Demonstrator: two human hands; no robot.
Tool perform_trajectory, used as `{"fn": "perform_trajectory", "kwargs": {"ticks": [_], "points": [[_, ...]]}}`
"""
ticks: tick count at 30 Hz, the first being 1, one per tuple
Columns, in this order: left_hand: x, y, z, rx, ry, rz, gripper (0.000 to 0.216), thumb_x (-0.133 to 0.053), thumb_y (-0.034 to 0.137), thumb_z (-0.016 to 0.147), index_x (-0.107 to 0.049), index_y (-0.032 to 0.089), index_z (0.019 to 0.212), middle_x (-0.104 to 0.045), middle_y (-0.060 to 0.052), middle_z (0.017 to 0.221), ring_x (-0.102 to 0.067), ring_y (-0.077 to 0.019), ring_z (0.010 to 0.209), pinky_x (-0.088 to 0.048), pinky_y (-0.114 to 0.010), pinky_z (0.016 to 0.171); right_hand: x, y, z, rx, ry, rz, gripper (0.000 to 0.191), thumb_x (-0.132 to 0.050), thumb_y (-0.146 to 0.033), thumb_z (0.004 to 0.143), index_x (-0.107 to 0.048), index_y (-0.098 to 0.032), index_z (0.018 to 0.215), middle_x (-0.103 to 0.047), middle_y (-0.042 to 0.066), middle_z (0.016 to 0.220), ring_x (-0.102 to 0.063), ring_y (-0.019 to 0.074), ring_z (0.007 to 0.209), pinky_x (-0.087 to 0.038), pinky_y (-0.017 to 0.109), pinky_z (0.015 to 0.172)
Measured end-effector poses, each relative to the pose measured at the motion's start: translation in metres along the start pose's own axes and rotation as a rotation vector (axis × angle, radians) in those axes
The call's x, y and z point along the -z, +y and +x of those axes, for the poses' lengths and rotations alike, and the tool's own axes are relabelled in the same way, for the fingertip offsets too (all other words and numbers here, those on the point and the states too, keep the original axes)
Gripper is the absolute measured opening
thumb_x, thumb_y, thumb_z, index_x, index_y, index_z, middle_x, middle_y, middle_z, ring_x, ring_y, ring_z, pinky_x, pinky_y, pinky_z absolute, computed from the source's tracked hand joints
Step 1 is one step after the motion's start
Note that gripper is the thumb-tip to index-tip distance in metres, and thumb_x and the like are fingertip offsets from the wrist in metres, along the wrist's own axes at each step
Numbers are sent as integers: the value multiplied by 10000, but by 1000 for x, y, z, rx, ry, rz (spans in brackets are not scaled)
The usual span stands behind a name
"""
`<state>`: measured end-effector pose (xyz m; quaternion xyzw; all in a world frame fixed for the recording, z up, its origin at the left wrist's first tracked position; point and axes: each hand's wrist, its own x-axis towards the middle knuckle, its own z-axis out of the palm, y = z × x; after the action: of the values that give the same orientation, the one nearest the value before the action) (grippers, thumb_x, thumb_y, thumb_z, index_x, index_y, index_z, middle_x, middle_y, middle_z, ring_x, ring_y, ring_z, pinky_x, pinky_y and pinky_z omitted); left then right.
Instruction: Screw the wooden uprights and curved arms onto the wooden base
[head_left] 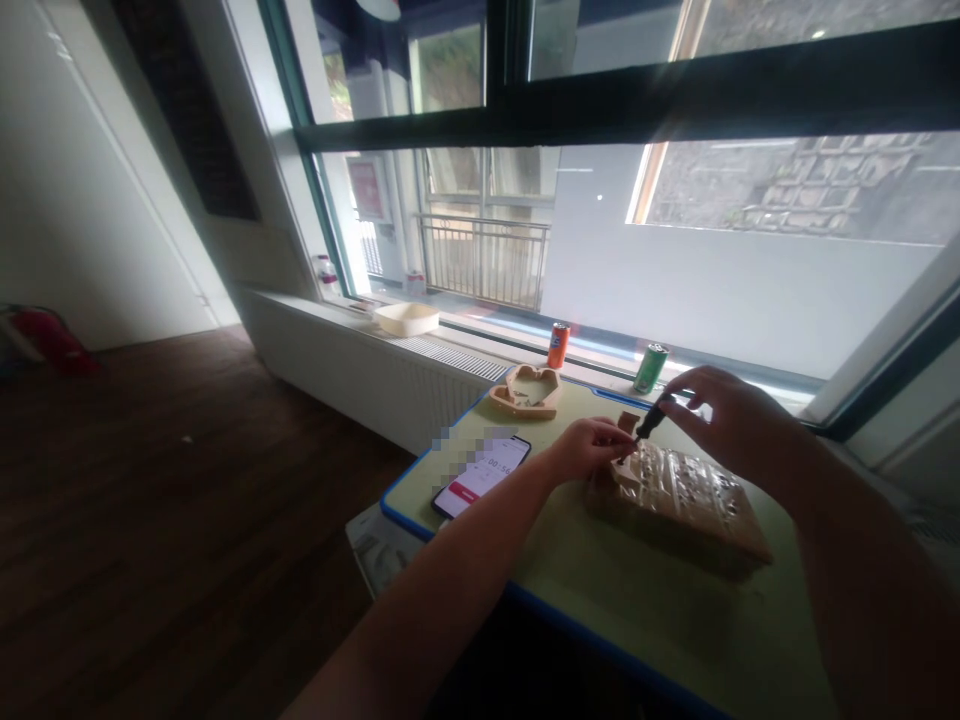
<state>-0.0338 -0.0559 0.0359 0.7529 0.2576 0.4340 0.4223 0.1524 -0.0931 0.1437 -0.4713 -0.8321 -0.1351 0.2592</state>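
- While your right hand (731, 425) holds a small black-handled screwdriver (651, 418), its grip is closed on the handle, with the tip angled down and left toward your other hand.
- Your left hand (589, 450) has its fingers curled closed just beside the screwdriver's tip. You can't tell whether that grip has hold of anything, as the fingers hide what lies within.
- A flat tan block (679, 500) under glossy clear wrapping lies toward the table's right edge, below your hands. A small brown piece (628, 420) stands just beyond your left fingers, near the block's far end.
- A tan cut-out piece (525, 392) lies apart near the far edge. The block's wrapping is in place, so you can't tell how much work is done or left.
- Your green table (570, 570) has blue edging. A smartphone (480, 475) showing a red button lies near its left edge, with part of its screen blurred.
- Past the far edge, an orange can (558, 345) and a green can (651, 367) stand on the windowsill (480, 335), with a cream plastic tray (406, 318) further left. A dark wood floor (187, 500) spreads to your left.
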Motion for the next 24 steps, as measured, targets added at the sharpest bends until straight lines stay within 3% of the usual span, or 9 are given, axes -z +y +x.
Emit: {"fn": "perform_trajectory", "kwargs": {"ticks": [5, 9, 14, 18, 22, 24], "points": [[-1, 4, -3, 60, 22, 21, 339, -623, 382, 708, -670, 117, 915, -588, -67, 868, -548, -135, 759, -459, -281, 687, 0, 2, 1, 10, -22, 63, 307, -474, -426, 798, -632, -202, 937, -663, 60, 809, -587, 165, 588, -424, 277, 522], [-3, 3, -3, 122, 59, 60, 392, -670, 425, 639, -656, 126, 891, -590, -42, 792, -517, -112, 676, -429, -241, 590, 3, -2, -1, 19, -61, 21, 356, -466, -505, 785, -654, -203, 776, -650, 47, 689, -561, 163, 540, -393, 277, 497], [-3, 2, -3, 49, 47, 20, 336, -652, 396, 673, -655, 126, 872, -597, -51, 850, -530, -118, 727, -439, -253, 636, 7, -9, -2, -37, -98, -50, 372, -468, -526, 774, -624, -203, 674, -598, 25, 565, -503, 139, 458, -340, 262, 447], [0, 5, -3, 58, 42, 28, 328, -641, 387, 690, -663, 124, 883, -593, -64, 903, -540, -132, 768, -454, -274, 677, 6, -15, -3, 7, -25, -20, 299, -472, -457, 792, -661, -227, 821, -656, 28, 700, -553, 145, 511, -379, 262, 465], [2, 4, -4, 62, 19, 7, 337, -622, 403, 705, -668, 136, 905, -596, -70, 944, -556, -145, 808, -460, -284, 718, -3, -15, -3, 76, 109, -21, 284, -460, -319, 809, -642, -234, 1009, -672, 53, 917, -619, 195, 705, -451, 295, 575], [2, 2, -4, 49, 13, 3, 348, -623, 412, 702, -670, 143, 919, -600, -68, 934, -559, -146, 808, -456, -280, 717, -8, -14, -3, 113, 93, -8, 287, -452, -284, 816, -641, -223, 1024, -670, 56, 950, -621, 200, 761, -463, 300, 623]]}}
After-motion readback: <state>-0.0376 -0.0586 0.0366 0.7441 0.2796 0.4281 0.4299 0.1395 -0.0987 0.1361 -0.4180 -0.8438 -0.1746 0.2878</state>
